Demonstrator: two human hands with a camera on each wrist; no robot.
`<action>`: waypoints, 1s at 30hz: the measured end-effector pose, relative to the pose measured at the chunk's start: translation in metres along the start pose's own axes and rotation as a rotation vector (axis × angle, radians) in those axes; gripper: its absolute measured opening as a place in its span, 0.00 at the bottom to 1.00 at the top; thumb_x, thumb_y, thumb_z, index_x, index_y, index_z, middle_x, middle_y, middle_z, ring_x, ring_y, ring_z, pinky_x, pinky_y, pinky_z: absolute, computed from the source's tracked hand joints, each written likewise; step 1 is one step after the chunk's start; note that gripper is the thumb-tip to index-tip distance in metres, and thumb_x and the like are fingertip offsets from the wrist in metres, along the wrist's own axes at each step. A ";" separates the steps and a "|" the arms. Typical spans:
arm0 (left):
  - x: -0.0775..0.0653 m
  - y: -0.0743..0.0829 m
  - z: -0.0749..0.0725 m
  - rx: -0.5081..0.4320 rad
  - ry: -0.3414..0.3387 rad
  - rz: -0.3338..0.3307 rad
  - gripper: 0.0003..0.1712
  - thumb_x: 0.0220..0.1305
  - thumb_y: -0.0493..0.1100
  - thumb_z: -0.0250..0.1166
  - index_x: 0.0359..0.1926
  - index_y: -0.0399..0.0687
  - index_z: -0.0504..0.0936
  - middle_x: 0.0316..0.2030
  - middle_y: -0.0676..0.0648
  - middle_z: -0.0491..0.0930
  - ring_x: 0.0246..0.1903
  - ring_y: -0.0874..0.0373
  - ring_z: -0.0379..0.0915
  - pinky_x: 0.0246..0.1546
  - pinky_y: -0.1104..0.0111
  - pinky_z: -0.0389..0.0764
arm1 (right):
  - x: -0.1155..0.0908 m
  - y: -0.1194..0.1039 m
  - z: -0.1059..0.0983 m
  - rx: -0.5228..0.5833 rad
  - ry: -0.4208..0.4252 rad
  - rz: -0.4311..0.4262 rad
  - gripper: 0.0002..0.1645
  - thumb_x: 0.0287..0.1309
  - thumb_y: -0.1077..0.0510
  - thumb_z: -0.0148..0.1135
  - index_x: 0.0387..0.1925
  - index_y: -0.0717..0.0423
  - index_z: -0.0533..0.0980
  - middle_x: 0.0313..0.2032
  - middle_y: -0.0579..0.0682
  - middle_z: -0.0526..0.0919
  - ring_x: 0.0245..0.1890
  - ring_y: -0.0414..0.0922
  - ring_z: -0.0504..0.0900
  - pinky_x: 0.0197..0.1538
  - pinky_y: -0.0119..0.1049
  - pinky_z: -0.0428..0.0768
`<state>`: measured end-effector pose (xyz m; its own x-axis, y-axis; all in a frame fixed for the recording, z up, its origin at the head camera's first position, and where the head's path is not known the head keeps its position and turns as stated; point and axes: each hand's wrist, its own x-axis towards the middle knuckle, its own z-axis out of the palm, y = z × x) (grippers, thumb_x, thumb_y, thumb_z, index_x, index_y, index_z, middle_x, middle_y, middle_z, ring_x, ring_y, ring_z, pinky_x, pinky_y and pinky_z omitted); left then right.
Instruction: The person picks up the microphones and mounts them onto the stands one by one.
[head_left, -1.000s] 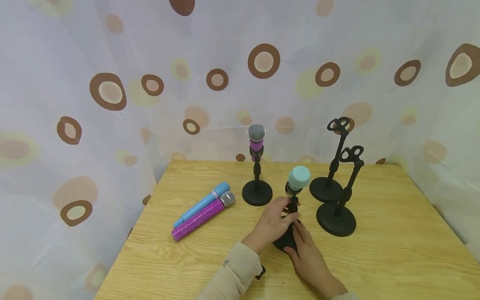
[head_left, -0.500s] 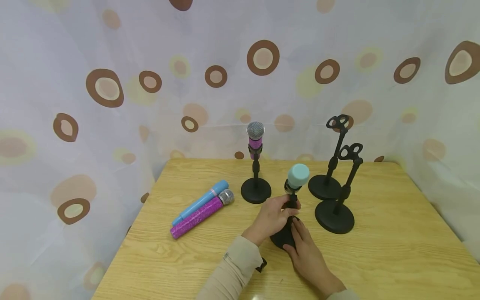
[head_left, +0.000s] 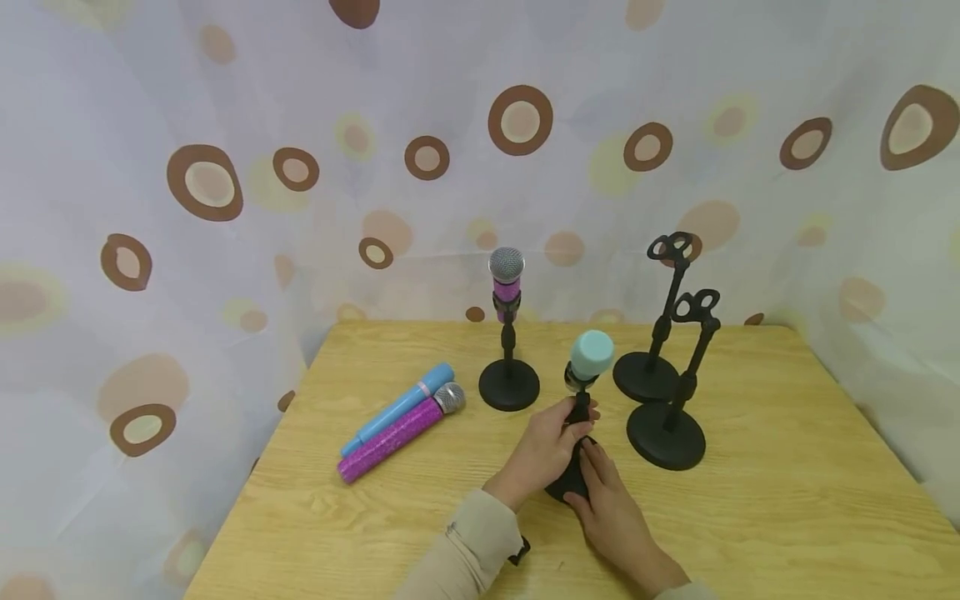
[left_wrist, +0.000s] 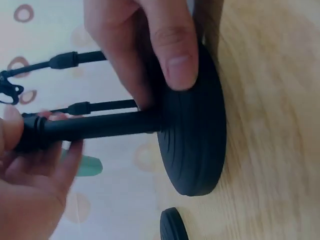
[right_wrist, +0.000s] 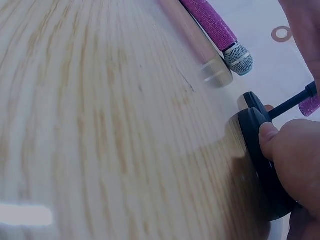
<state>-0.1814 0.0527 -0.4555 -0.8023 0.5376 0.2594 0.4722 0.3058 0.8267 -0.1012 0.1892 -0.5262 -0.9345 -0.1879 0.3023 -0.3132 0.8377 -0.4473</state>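
Observation:
At the table's middle stands a black microphone stand [head_left: 566, 487], its clip bearing a microphone with a light blue head [head_left: 592, 354]. My left hand [head_left: 542, 450] grips the upright pole [left_wrist: 100, 126] below the clip. Lower down, my right hand [head_left: 618, 517] holds the round base [left_wrist: 195, 150], thumb on its edge and fingers by the foot of the pole. The base rests on the table. Much of the microphone body is hidden in the head view.
Behind is another stand [head_left: 509, 386] with a purple microphone [head_left: 507, 287]. Two stands without microphones, one nearer [head_left: 666, 436] and one farther [head_left: 645, 377], are at right. A blue microphone [head_left: 397, 410] and a glittery purple microphone [head_left: 393, 439] lie at left. A patterned curtain [head_left: 442, 75] surrounds the table.
The head view has shifted slightly. Both hands keep their hold on the stand, with no clear movement of the objects.

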 end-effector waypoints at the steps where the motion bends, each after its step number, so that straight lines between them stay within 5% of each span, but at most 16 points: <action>1: -0.003 0.000 0.000 0.037 -0.001 -0.004 0.19 0.75 0.48 0.52 0.60 0.48 0.76 0.55 0.49 0.82 0.58 0.61 0.77 0.58 0.72 0.78 | 0.000 0.000 0.001 0.004 -0.005 0.002 0.40 0.63 0.58 0.66 0.67 0.77 0.61 0.71 0.71 0.59 0.71 0.67 0.61 0.67 0.62 0.67; 8: -0.030 -0.013 0.004 0.421 -0.135 -0.081 0.24 0.75 0.39 0.53 0.69 0.41 0.66 0.60 0.42 0.76 0.61 0.53 0.74 0.60 0.67 0.78 | -0.002 -0.003 0.001 0.007 -0.006 0.007 0.41 0.63 0.58 0.65 0.68 0.76 0.60 0.71 0.71 0.59 0.71 0.67 0.61 0.67 0.62 0.68; 14: -0.050 -0.022 0.011 0.698 -0.213 0.032 0.32 0.65 0.32 0.63 0.69 0.33 0.67 0.65 0.36 0.70 0.66 0.47 0.69 0.66 0.63 0.73 | -0.001 -0.005 -0.001 -0.002 -0.020 0.011 0.40 0.64 0.57 0.64 0.68 0.76 0.60 0.72 0.70 0.59 0.71 0.67 0.60 0.67 0.61 0.67; 21: -0.055 -0.020 0.015 0.840 -0.235 0.048 0.39 0.60 0.44 0.72 0.68 0.34 0.68 0.68 0.37 0.68 0.69 0.47 0.65 0.68 0.64 0.70 | -0.002 -0.004 -0.001 0.004 -0.047 -0.001 0.40 0.65 0.58 0.64 0.69 0.76 0.59 0.72 0.69 0.58 0.72 0.67 0.58 0.67 0.62 0.67; 30: -0.050 -0.022 0.020 0.965 -0.163 0.111 0.31 0.61 0.43 0.72 0.63 0.37 0.75 0.63 0.42 0.74 0.65 0.51 0.70 0.63 0.68 0.75 | 0.000 -0.001 -0.002 -0.009 -0.053 -0.012 0.41 0.63 0.61 0.64 0.69 0.77 0.58 0.73 0.70 0.56 0.72 0.68 0.57 0.67 0.63 0.67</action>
<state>-0.1445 0.0354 -0.4969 -0.7091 0.6821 0.1787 0.6958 0.7180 0.0201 -0.1001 0.1896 -0.5238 -0.9384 -0.2250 0.2623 -0.3233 0.8397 -0.4364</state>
